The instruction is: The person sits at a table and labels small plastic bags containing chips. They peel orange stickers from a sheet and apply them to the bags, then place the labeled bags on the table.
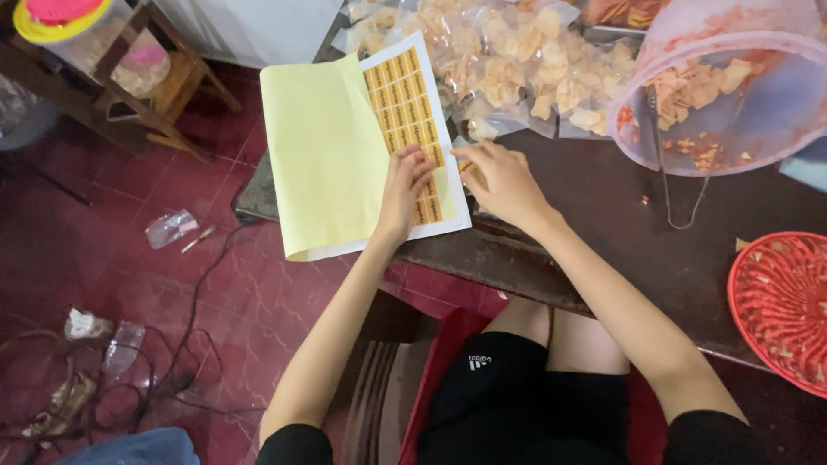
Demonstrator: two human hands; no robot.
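Orange sticker sheet, yellow backing folded aside, under both hands' pinching fingertips.

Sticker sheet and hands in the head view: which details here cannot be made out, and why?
- Sticker sheet: the orange labels' print is too small; the folded yellow backing hides its left part.
- Right hand: its fingertips curl under, so whether it holds a sticker is unclear.
- Left hand: covers labels beneath.
- Red basket: cut off by the right edge.
- Plastic tub: contents blurred by its cloudy wall.
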